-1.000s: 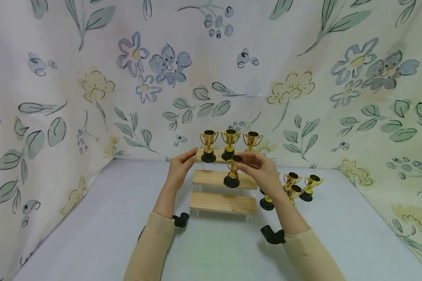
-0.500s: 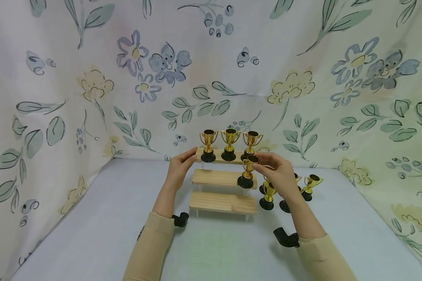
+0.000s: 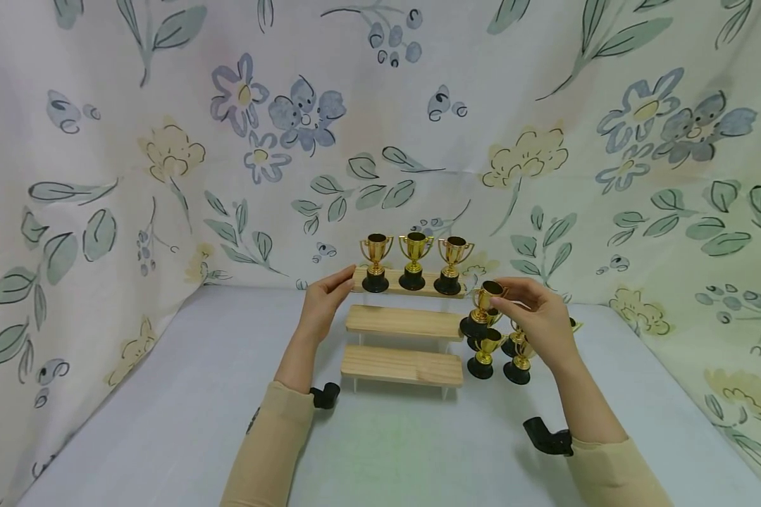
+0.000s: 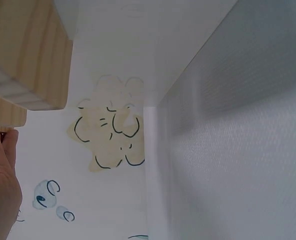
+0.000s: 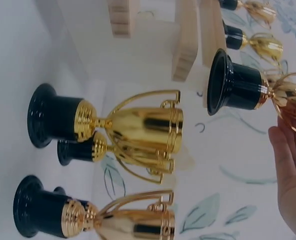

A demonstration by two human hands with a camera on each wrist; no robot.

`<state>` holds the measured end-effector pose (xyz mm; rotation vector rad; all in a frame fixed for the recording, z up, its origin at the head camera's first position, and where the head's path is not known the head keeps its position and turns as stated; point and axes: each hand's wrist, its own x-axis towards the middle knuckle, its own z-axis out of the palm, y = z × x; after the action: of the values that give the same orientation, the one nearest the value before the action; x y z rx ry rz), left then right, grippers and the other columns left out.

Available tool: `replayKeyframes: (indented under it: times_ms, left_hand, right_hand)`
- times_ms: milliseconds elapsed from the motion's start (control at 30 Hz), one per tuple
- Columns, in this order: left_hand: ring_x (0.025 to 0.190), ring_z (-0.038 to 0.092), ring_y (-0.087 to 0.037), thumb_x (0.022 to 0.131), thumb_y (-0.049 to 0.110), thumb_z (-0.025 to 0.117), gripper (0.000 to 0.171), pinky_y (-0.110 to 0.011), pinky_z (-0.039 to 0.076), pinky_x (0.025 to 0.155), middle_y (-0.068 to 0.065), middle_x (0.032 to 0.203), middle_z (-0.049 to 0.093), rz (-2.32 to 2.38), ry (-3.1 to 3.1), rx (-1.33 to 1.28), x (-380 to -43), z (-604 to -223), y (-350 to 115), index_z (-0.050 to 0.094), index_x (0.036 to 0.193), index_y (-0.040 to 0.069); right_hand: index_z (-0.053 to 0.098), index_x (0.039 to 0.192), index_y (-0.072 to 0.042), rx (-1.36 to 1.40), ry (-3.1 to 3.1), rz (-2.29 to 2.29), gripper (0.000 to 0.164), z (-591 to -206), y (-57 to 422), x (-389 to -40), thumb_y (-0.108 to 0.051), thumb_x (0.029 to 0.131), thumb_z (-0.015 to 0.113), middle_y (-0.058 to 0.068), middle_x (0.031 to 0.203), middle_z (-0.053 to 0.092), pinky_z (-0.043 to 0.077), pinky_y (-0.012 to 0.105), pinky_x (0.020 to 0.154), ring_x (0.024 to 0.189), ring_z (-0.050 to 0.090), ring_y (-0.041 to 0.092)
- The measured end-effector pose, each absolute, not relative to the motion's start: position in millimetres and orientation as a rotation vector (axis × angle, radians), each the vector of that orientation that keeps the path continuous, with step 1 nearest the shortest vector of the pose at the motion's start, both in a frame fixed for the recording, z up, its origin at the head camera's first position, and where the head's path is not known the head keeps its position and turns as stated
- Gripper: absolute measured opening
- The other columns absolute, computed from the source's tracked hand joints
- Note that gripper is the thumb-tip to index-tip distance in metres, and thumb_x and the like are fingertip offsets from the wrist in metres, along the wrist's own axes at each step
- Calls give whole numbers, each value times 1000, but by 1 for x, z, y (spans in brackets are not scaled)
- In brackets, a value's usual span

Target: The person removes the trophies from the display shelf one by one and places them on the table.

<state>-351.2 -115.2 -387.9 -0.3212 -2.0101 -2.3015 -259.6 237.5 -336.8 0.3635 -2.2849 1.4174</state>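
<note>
My right hand [image 3: 539, 317] pinches a small gold trophy [image 3: 485, 299] with a black base by its cup. It holds the trophy upright, off the right end of the middle shelf [image 3: 412, 322], in front of other trophies. The right wrist view shows its black base [image 5: 238, 85] clear of the boards, fingers at the cup. My left hand [image 3: 323, 303] grips the left end of the top shelf [image 3: 396, 280] of a three-step wooden display stand. In the left wrist view, the left fingertips [image 4: 7, 142] meet a board's end. Three trophies [image 3: 413, 257] stand in a row on the top shelf.
Several more trophies stand on the table [image 3: 228, 415] right of the stand, including a gold one [image 3: 487, 345] and a rose-gold one [image 3: 520, 359]. The bottom shelf [image 3: 402, 365] sits in front. A floral cloth [image 3: 387, 141] hangs behind the table.
My right hand has carried the trophy rightwards, from before the middle shelf to past its right end. The right trophy on the top shelf is now fully uncovered. My left hand stays put.
</note>
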Motion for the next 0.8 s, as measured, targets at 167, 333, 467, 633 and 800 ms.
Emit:
replayKeyframes:
  times_ms: [167,333,467,633,800]
  left_hand:
    - [146,40,-28,100,9,57,43,-32,39,120,-15,153,47,-2311,-2005,-305,-352,-388,-115,53,142,3]
    - [146,41,-26,100,9,58,43,-30,40,119,-12,153,48,-2325,-2002,-298,-352,-387,-115,53,142,4]
    - [145,43,-21,100,10,58,43,-27,40,119,-9,152,50,-2317,-2015,-291,-351,-387,-115,53,142,5]
    - [144,44,-20,100,11,58,43,-28,40,119,-9,152,50,-2314,-2016,-303,-352,-387,-116,53,142,5]
    - [144,44,-21,100,12,58,43,-28,41,118,-10,152,50,-2308,-2023,-308,-353,-388,-116,53,142,5]
  right_hand:
    - [64,126,-6,323,-2286,1368,39,-338,250,-255,-23,92,72,-26,104,62,51,1,87,94,61,-9]
    - [64,128,-6,276,-2277,1359,40,-339,262,-252,-22,92,71,-25,101,62,52,0,85,96,61,-11]
    - [63,128,-7,244,-2278,1338,39,-338,273,-250,-22,93,70,-26,104,61,50,-2,86,98,60,-12]
    - [63,128,-7,214,-2276,1313,38,-337,287,-248,-20,93,70,-27,102,61,48,-3,86,98,59,-13]
    - [63,127,-8,184,-2252,1326,36,-339,297,-246,-16,93,70,-27,100,61,49,-2,82,96,60,-13]
